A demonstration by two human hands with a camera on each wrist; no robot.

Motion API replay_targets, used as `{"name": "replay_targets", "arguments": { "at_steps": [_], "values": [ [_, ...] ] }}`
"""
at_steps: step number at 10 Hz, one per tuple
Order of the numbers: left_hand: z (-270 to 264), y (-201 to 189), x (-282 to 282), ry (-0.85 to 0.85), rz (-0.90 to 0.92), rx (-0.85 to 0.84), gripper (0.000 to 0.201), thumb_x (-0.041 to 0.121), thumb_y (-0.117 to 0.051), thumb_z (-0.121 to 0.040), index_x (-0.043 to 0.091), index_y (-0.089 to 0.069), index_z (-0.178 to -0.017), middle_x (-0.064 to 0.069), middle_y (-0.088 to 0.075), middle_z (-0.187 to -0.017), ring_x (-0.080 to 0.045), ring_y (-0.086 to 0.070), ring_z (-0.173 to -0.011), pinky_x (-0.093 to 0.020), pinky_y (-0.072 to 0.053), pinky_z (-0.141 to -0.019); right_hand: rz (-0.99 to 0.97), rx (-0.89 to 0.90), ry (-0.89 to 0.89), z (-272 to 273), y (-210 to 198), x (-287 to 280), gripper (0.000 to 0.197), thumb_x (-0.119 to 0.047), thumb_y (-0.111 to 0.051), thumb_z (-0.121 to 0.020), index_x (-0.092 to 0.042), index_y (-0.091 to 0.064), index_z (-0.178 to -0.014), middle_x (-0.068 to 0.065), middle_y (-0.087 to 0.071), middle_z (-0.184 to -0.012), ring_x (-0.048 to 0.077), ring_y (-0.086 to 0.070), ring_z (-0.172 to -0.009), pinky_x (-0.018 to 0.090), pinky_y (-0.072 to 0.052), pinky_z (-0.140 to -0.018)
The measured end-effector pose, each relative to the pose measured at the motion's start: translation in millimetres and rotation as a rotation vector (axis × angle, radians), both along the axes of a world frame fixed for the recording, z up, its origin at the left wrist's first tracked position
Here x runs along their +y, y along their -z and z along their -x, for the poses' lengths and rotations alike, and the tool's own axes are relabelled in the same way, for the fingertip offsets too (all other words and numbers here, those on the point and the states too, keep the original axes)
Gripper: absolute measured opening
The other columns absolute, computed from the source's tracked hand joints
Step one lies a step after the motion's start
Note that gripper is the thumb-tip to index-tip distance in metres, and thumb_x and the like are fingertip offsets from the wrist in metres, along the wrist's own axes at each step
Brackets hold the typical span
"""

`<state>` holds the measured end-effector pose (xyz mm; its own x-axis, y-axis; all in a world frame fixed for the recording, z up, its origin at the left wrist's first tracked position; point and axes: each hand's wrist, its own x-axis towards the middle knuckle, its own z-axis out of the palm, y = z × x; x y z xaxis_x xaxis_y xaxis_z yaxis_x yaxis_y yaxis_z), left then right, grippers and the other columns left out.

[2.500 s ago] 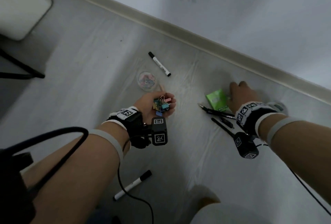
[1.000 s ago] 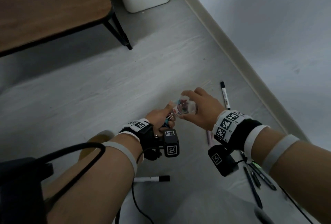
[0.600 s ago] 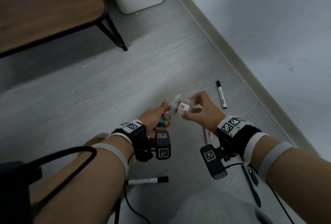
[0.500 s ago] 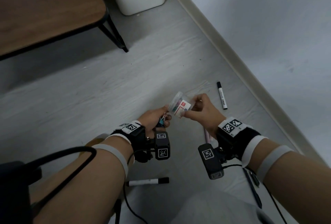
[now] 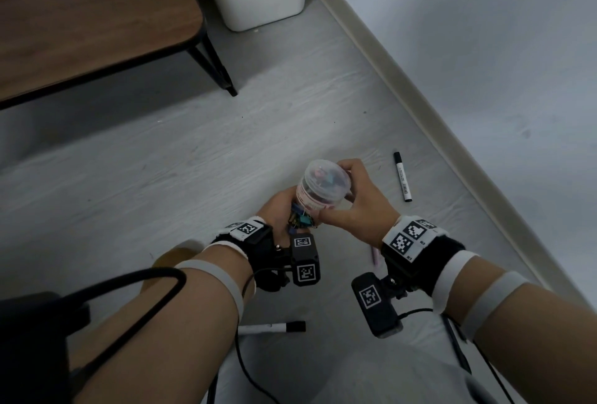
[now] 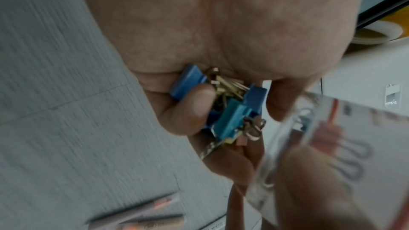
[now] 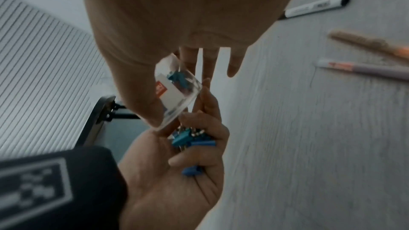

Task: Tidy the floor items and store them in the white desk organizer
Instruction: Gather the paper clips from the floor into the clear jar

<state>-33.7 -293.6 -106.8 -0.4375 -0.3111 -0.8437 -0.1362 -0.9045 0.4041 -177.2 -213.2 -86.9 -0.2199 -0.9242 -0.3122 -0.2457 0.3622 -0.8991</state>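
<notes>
The right hand (image 5: 352, 206) has lifted the tub (image 5: 323, 189) to the left hand (image 5: 279, 210), whose fingers curl round clips (image 5: 302, 219), ready to fill it.

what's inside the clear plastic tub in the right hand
Through the clear plastic tub, held by the right hand, coloured binder clips show, blue ones clearest. Its label and the fingers hide the rest, so no count.

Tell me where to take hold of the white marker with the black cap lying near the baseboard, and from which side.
Pinch the white marker with the black cap across the middle of its white barrel, coming straight down from above. It lies flat on the grey floor, alone, with bare floor on both long sides, so fingers fit either side. The barrel is likely steadier to hold than the cap.
</notes>
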Motion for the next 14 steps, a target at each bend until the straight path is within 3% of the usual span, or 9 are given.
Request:
{"name": "replay_targets", "arguments": {
  "at_steps": [1,2,3,5,6,10,11,13,14],
  "values": [
    [4.8,-10.0,1.2,-0.073,-0.024,0.105,0.043,0.037,-0.039,-0.102,0.002,-0.065,-0.101,-0.013,-0.07,-0.064,-0.02,-0.063,-0.041,-0.018,-0.046,-0.037,0.007,0.087,-0.036,-4.5,-3.0,-2.4,0.071,-0.029,-0.087,-0.067,-0.017,-0.04,-0.118,-0.009,-0.065,-0.104,0.001,-0.067,-0.092,0.013,-0.052,-0.076],
    [7.8,-19.2,2.2,-0.08,-0.038,0.176,0.045,0.041,-0.038,-0.102,0.004,-0.063,-0.096,-0.013,-0.069,-0.068,-0.017,-0.06,-0.037,-0.015,-0.043,-0.035,0.036,0.168,-0.073,-8.6,-6.9,-4.3,0.064,-0.032,-0.087,-0.069,-0.017,-0.042,-0.113,-0.008,-0.065,-0.097,0.002,-0.068,-0.084,0.016,-0.054,-0.067],
    [6.9,-15.7,1.4,-0.058,-0.017,0.129,0.044,0.039,-0.04,-0.099,0.008,-0.062,-0.077,-0.009,-0.066,-0.059,-0.016,-0.056,-0.036,-0.014,-0.041,-0.037,0.069,0.296,-0.161,-8.4,-11.2,-7.3,0.063,-0.049,-0.082,-0.067,-0.024,-0.044,-0.111,-0.006,-0.061,-0.103,0.012,-0.065,-0.093,0.028,-0.056,-0.074],
    [-0.1,-13.8,0.3,-0.126,0.199,0.13,0.013,0.013,-0.058,-0.097,0.021,-0.057,-0.107,-0.003,-0.063,-0.092,-0.01,-0.066,-0.068,-0.027,-0.053,-0.054,0.061,0.66,-0.214,-7.3,-32.1,-17.7,0.081,-0.081,-0.06,-0.063,-0.027,-0.047,-0.122,-0.009,-0.043,-0.113,0.011,-0.055,-0.096,0.03,-0.054,-0.08],
    [0.3,-15.0,-0.5,-0.11,0.197,0.072,0.007,0.026,-0.057,-0.095,0.024,-0.061,-0.101,-0.005,-0.063,-0.088,-0.018,-0.062,-0.068,-0.032,-0.05,-0.057,0.004,0.752,-0.273,-10.4,-42.1,-24.7,0.075,-0.076,-0.064,-0.068,-0.024,-0.049,-0.121,-0.006,-0.044,-0.112,0.013,-0.058,-0.087,0.028,-0.053,-0.074],
    [1.3,-8.8,-5.1,0.071,0.122,-0.067,0.036,0.045,-0.06,-0.083,0.009,-0.061,-0.081,-0.018,-0.059,-0.077,-0.027,-0.053,-0.052,-0.024,-0.042,-0.051,0.085,0.667,-0.631,4.9,-39.7,-28.8,0.075,-0.039,-0.08,-0.066,-0.027,-0.047,-0.132,-0.001,-0.045,-0.124,0.017,-0.053,-0.109,0.034,-0.054,-0.086],
    [3.0,-16.1,-8.8,0.128,0.188,-0.033,0.025,0.03,-0.066,-0.072,0.006,-0.066,-0.077,-0.02,-0.06,-0.074,-0.031,-0.057,-0.063,-0.031,-0.036,-0.06,0.157,0.611,-0.525,12.9,-37.1,-20.6,0.071,-0.036,-0.075,-0.062,-0.029,-0.044,-0.126,-0.002,-0.048,-0.119,0.018,-0.049,-0.108,0.036,-0.053,-0.086],
    [0.3,-12.8,-13.2,0.082,0.144,0.098,0.051,0.042,-0.036,-0.101,0.005,-0.07,-0.09,-0.016,-0.074,-0.08,-0.027,-0.069,-0.054,-0.024,-0.049,-0.043,-0.021,0.176,-0.043,8.8,-18.7,3.4,0.057,-0.037,-0.057,-0.065,-0.021,-0.043,-0.118,0.01,-0.048,-0.115,0.023,-0.058,-0.1,0.033,-0.057,-0.074],
    [4.8,-23.5,-6.7,0.057,0.207,0.118,0.035,0.039,-0.063,-0.084,0.01,-0.065,-0.104,-0.018,-0.072,-0.098,-0.028,-0.072,-0.07,-0.032,-0.056,-0.051,-0.067,0.09,-0.088,1.6,-9.0,4.3,0.057,-0.015,-0.05,-0.062,-0.016,-0.046,-0.118,0.012,-0.047,-0.118,0.028,-0.057,-0.107,0.035,-0.057,-0.073]
  ]
}}
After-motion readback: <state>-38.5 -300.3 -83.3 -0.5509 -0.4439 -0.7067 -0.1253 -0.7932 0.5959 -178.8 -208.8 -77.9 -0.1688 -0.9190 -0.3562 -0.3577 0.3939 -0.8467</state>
